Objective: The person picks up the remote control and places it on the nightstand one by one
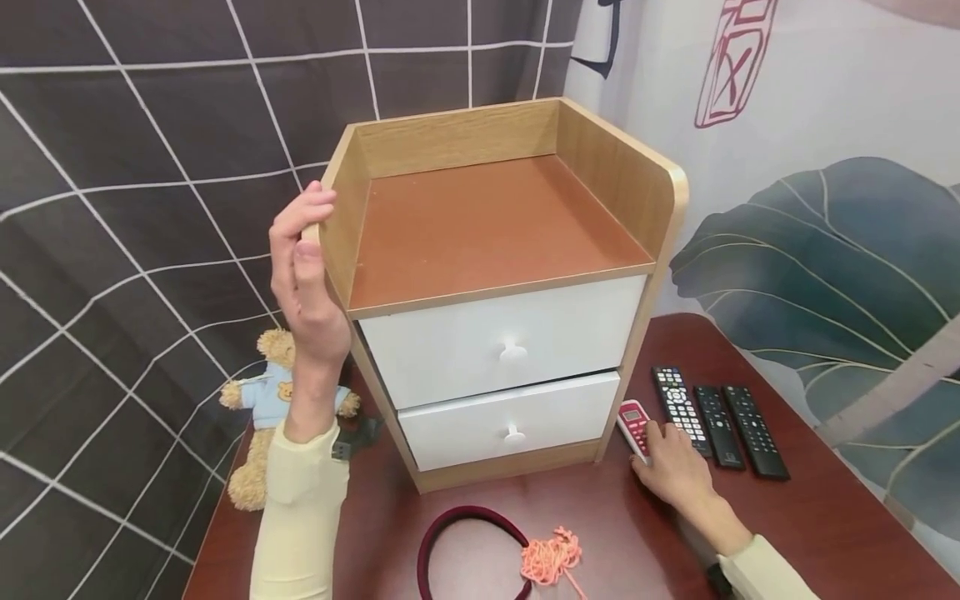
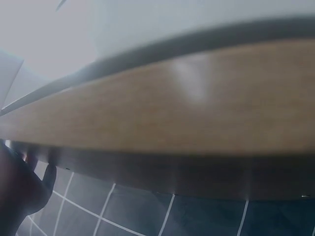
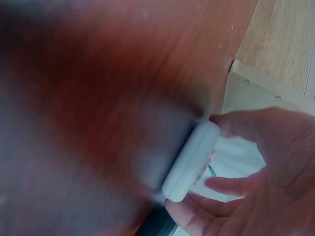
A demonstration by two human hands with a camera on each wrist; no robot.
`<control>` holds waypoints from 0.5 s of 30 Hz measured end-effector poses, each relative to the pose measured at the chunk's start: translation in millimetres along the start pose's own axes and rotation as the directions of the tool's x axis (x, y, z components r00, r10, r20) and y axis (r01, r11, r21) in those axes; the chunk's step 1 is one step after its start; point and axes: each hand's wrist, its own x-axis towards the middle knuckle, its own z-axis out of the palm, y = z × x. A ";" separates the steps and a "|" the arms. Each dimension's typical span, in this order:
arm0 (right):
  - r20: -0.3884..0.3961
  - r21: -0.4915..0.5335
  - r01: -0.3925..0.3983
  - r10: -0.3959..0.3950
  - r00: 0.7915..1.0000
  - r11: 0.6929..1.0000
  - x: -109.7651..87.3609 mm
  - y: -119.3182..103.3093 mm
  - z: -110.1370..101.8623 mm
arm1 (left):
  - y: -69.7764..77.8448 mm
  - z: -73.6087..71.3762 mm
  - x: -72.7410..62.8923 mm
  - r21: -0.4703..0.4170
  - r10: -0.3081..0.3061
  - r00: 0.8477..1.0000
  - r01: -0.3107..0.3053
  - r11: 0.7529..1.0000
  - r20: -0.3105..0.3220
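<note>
A small wood-edged cabinet (image 1: 495,225) with two white drawers stands on the table. My left hand (image 1: 303,267) touches the edge of its left side panel with extended fingers and thumb. In the left wrist view, that hand (image 2: 22,187) appears dark beside the wooden panel edge (image 2: 162,103). Right of the cabinet, my right hand (image 1: 675,467) pinches a white remote control (image 1: 636,429) with a red face. The right wrist view shows the remote's white side (image 3: 192,162) between thumb and fingers of the right hand (image 3: 266,167).
Several black remotes, including one with pale buttons (image 1: 678,408), lie right of the hand. A teddy bear (image 1: 262,417) in blue sits left of the cabinet. A dark red headband (image 1: 423,550) and tangled orange cord (image 1: 551,557) lie in front. Curtains hang behind.
</note>
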 end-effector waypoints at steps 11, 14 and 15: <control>0.170 -0.004 -0.067 0.067 0.983 0.998 10.4 1.8 -12.0 | -7.0 -2.4 -0.1 0.033 0.034 0.998 -0.036 0.999 0.056; 0.178 0.001 -0.056 0.055 0.982 0.998 11.0 0.3 -11.6 | -6.5 -3.9 0.4 0.031 0.040 0.998 -0.041 0.999 0.048; 0.181 0.000 -0.053 0.052 0.982 0.999 10.5 -0.2 -11.3 | -6.1 -4.5 0.3 0.031 0.040 0.998 -0.041 0.999 0.046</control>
